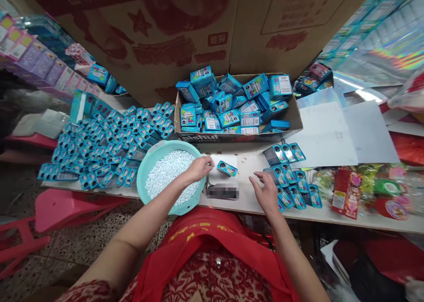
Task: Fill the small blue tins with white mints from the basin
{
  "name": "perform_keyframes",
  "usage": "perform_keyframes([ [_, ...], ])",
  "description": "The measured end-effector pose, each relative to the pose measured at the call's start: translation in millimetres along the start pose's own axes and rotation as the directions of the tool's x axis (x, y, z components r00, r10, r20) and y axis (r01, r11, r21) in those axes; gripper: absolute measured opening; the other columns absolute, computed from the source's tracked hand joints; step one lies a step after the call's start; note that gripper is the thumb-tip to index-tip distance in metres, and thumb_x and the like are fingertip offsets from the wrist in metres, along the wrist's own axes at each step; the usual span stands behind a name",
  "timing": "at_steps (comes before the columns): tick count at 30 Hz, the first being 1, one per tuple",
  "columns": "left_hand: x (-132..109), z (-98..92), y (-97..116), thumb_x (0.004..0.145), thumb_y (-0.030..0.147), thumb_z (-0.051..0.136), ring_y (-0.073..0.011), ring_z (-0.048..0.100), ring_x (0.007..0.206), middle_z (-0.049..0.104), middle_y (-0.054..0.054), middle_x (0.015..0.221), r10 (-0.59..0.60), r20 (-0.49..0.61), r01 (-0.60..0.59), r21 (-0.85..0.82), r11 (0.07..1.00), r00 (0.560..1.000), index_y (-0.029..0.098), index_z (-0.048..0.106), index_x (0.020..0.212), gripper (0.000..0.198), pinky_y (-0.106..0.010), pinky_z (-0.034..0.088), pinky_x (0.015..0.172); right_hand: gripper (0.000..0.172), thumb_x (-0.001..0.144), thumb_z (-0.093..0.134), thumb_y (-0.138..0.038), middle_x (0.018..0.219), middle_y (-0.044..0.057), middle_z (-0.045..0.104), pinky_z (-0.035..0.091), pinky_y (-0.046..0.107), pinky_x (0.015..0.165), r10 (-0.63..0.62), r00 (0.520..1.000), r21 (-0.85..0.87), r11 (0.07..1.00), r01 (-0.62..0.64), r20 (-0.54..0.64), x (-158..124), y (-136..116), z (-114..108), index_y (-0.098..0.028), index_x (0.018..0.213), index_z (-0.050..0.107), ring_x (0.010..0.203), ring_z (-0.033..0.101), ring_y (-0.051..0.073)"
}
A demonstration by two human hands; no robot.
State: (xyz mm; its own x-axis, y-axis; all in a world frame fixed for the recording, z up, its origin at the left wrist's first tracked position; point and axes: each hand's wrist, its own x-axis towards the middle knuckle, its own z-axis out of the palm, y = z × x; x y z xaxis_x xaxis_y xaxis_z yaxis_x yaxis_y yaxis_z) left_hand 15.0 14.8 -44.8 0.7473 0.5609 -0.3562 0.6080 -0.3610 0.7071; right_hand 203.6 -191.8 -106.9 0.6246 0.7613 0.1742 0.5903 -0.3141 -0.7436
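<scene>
My left hand is above the right rim of a turquoise plastic bowl of small white candies. Its fingertips are pressed together; whatever they may pinch is too small to make out. Just right of them, a blue candy box with a round dark opening rests on the white plate of a small scale. The scale's front panel is blurred out. With fingers apart and nothing in it, my right hand is over the table, beside a group of blue candy boxes on the right.
An open carton full of blue boxes stands behind the scale. Many open-topped blue boxes crowd the left. White sheets, a red box and clear packets lie right. A large cardboard box rises behind; a pink stool is lower left.
</scene>
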Motion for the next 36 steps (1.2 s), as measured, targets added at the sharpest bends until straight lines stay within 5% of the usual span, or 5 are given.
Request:
perform_keyframes([
  [4, 24, 17.5, 35, 0.076, 0.009, 0.044, -0.0185, 0.058, 0.087, 0.061, -0.006, 0.090, 0.135, 0.079, -0.154, 0.327, 0.933, 0.988, 0.018, 0.062, 0.085, 0.022, -0.028, 0.043, 0.078, 0.030, 0.084, 0.055, -0.047, 0.092, 0.009, 0.064, 0.051, 0.038, 0.074, 0.025, 0.998, 0.006, 1.000, -0.024, -0.058, -5, 1, -13, -0.019, 0.093, 0.063, 0.087, 0.059, 0.022],
  [8, 29, 23.5, 39, 0.078, 0.007, 0.041, -0.0192, 0.058, 0.087, 0.058, -0.007, 0.095, 0.142, 0.136, -0.189, 0.446, 0.875, 0.980, 0.019, 0.061, 0.092, 0.027, -0.029, 0.042, 0.076, 0.030, 0.084, 0.055, -0.047, 0.094, 0.009, 0.064, 0.050, 0.038, 0.078, 0.075, 0.992, -0.020, 0.997, -0.077, -0.106, -13, 6, -35, -0.019, 0.093, 0.063, 0.089, 0.059, 0.022],
  [17, 34, 13.5, 36, 0.075, 0.008, 0.047, -0.0192, 0.058, 0.087, 0.063, -0.005, 0.092, 0.173, 0.131, -0.209, 0.358, 0.910, 0.976, 0.021, 0.064, 0.094, 0.029, -0.028, 0.042, 0.077, 0.033, 0.083, 0.055, -0.049, 0.091, 0.009, 0.064, 0.050, 0.039, 0.076, 0.130, 0.980, -0.049, 0.989, -0.139, -0.154, -24, 18, -56, -0.019, 0.092, 0.064, 0.082, 0.060, 0.022],
  [26, 17, -14.9, 19, 0.082, 0.018, 0.047, -0.0176, 0.059, 0.083, 0.066, -0.003, 0.090, 0.065, -0.155, -0.033, 0.200, 0.979, 0.986, 0.019, 0.064, 0.088, 0.018, -0.028, 0.042, 0.076, 0.032, 0.083, 0.055, -0.048, 0.092, 0.009, 0.063, 0.051, 0.037, 0.074, 0.145, 0.982, -0.048, 0.987, -0.152, -0.119, -16, 7, -50, -0.018, 0.091, 0.064, 0.083, 0.060, 0.021],
  [36, 6, -0.6, 11, 0.088, 0.024, 0.045, -0.0195, 0.058, 0.092, 0.063, -0.004, 0.102, 0.064, -0.063, -0.042, 0.297, 0.954, 0.996, 0.021, 0.061, 0.101, 0.021, -0.030, 0.043, 0.080, 0.031, 0.083, 0.056, -0.048, 0.092, 0.009, 0.064, 0.051, 0.039, 0.077, 0.118, 0.989, -0.072, 0.990, -0.125, -0.086, -24, 6, -38, -0.019, 0.092, 0.064, 0.083, 0.060, 0.022],
])
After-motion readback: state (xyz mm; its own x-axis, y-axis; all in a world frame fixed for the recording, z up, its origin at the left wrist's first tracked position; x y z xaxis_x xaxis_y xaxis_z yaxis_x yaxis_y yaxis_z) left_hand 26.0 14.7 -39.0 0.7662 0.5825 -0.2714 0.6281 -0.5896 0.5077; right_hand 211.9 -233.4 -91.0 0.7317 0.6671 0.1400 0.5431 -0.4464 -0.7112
